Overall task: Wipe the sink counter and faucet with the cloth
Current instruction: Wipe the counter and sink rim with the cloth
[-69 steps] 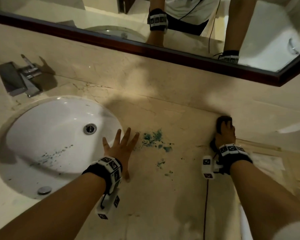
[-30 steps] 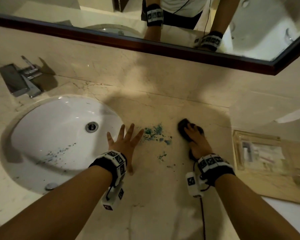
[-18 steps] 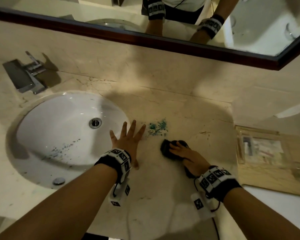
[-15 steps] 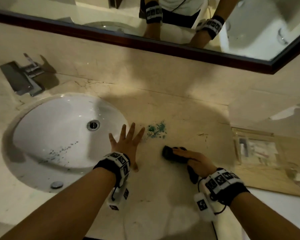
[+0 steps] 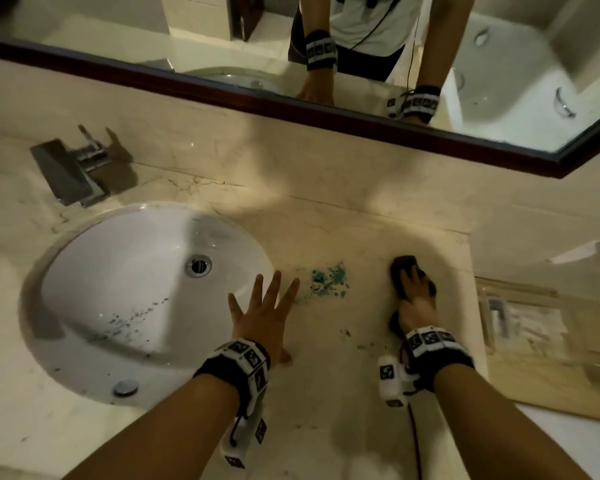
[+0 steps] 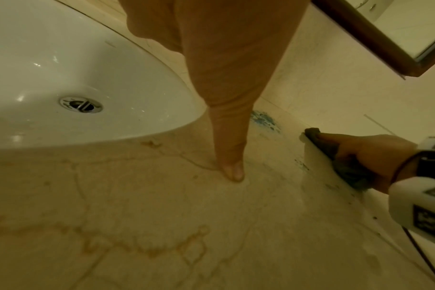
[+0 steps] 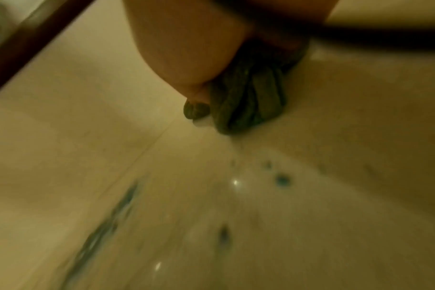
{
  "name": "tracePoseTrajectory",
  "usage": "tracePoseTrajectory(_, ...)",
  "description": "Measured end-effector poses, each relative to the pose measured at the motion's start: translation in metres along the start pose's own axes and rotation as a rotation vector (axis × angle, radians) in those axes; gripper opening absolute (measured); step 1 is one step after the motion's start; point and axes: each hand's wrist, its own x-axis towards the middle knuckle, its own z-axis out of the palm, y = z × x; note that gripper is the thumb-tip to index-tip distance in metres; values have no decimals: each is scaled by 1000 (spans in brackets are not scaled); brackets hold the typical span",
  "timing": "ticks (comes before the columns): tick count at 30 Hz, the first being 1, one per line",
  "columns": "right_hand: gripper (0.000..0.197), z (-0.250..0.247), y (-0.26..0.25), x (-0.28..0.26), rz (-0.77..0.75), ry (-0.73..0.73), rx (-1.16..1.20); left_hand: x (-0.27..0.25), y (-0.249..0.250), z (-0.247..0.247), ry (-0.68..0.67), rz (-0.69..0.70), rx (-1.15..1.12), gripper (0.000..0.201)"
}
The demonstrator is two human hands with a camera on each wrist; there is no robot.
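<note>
My right hand (image 5: 414, 299) holds a bunched dark cloth (image 5: 403, 266) down on the beige marble counter (image 5: 326, 393), right of a blue-green stain (image 5: 328, 278). Its fingers lie over the cloth. In the right wrist view the thumb (image 7: 196, 109) sits against the cloth's folds (image 7: 249, 102), with blue drops (image 7: 282, 180) in front. My left hand (image 5: 262, 313) lies flat with spread fingers at the right rim of the white sink (image 5: 136, 289), holding nothing. Its thumb (image 6: 232, 168) touches the counter beside the sink (image 6: 62, 68). The chrome faucet (image 5: 70, 168) stands at the back left.
A dark-framed mirror (image 5: 361, 116) runs along the back wall above the backsplash. A clear tray (image 5: 520, 306) with small items sits on a wooden board at the right. Blue specks dot the sink bowl (image 5: 132, 317). A thin cable (image 5: 414, 438) hangs from my right wrist.
My right hand swept the cloth from the back right corner leftward and forward below the stain, then back out to the right and farther away. My left hand has stayed flat by the sink.
</note>
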Motion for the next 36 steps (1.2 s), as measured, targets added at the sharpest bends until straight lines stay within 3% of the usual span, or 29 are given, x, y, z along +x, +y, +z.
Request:
tracePoseTrajectory(6, 65, 43, -40, -35, -276, -105, -26, -7, 2, 1, 22, 32, 2, 133)
tracePoseTrajectory(9, 72, 53, -46, -61, -400, -243, -45, -11, 4, 1, 45, 60, 42, 129)
tracePoseTrajectory(11, 70, 56, -44, -77, -446, -342, 60, -13, 4, 4, 52, 79, 62, 125)
tracePoseTrajectory(13, 65, 52, -42, -91, -370, -376, 319, -17, 2, 7, 51, 92, 53, 121)
tracePoseTrajectory(15, 66, 41, -33, -102, -139, -306, 569, -21, -1, 9, 46, 105, 23, 118)
tracePoseTrajectory(17, 63, 25, -22, -114, 40, -173, 763, -27, -5, 9, 35, 120, 3, 115)
tracePoseTrajectory(20, 69, -1, -8, -140, 172, 46, 887, -32, -11, 5, 34, 140, -8, 110)
tracePoseTrajectory(22, 74, -6, 6, -151, 252, 183, 885, -35, -13, 2, 42, 152, -9, 108)
tracePoseTrajectory(24, 61, 3, 15, -153, 338, 294, 853, -36, -15, 0, 60, 167, -7, 106)
tracePoseTrajectory(26, 56, 28, 22, -144, 392, 258, 487, -37, -18, -1, 80, 179, -2, 104)
tracePoseTrajectory(28, 68, 60, 18, -130, 413, 230, 210, -37, -20, -1, 95, 186, 4, 101)
tracePoseTrajectory(30, 64, 75, -8, -122, 355, 219, 43, -37, -25, 1, 107, 190, 6, 99)
tracePoseTrajectory(36, 68, 102, -73, -120, 134, 103, 76, -36, -38, 5, 106, 190, 20, 92)
